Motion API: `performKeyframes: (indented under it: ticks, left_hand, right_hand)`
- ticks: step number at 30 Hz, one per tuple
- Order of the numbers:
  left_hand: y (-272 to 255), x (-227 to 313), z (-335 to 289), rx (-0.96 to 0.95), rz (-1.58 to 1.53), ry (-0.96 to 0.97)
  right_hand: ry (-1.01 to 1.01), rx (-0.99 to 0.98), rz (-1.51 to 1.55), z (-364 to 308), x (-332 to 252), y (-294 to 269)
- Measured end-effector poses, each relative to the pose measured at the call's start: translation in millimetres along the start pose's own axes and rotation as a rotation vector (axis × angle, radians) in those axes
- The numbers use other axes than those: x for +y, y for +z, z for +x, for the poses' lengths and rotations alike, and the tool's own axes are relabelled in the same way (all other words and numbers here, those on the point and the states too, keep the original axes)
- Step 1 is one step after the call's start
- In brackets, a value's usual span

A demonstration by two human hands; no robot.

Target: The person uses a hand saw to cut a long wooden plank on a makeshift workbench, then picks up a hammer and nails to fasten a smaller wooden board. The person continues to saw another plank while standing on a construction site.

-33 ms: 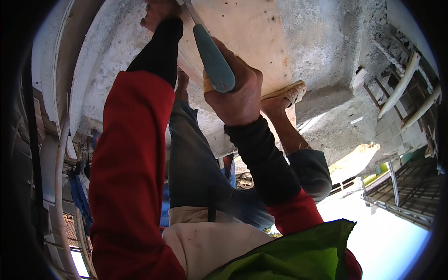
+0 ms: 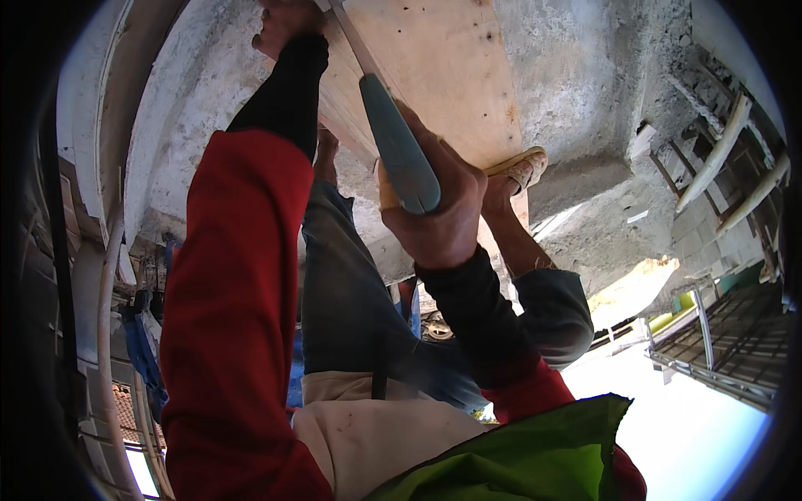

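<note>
A hand saw with a blue-grey handle point(image 2: 399, 142) is in my right hand point(image 2: 443, 200), the fingers wrapped around its grip. Its thin metal blade point(image 2: 351, 37), seen nearly edge-on, runs forward over the left part of a pale wooden board point(image 2: 443, 75). My left hand point(image 2: 288, 23) is at the top edge of the picture, beside the board's far left side. The fingers that show there look curled; whatever they grip is cut off by the picture's edge. My foot in a tan sandal point(image 2: 525, 169) rests on the board's near right corner.
Rough grey concrete point(image 2: 576, 75) lies around the board, with a raised edge to the right. Pale poles point(image 2: 718, 154) and broken pieces lie at the far right. A long curved pole point(image 2: 109, 292) stands at the left. A metal grating point(image 2: 723, 342) shows at the lower right.
My right hand has drawn the saw back toward my body and slightly right, so more of the blade shows. My left hand stays in place.
</note>
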State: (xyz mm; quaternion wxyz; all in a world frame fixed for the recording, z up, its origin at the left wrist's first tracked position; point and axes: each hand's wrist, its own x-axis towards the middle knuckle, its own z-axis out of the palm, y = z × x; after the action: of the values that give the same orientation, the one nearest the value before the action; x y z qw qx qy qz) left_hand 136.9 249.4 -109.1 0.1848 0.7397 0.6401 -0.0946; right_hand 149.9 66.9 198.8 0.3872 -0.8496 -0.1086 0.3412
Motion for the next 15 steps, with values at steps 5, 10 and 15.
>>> performKeyframes:
  ticks: [5,10,15]
  left_hand:
    - [10,2,1,0.033,-0.039,0.019]
    - [3,5,4,0.006,-0.044,-0.006]
    - [3,8,4,0.012,-0.040,-0.012]
  right_hand:
    - [-0.105,0.055,-0.148,-86,-9,-52]
    - [-0.068,-0.028,-0.063,36,28,17]
    - [0.025,-0.050,-0.028,-25,10,-22]
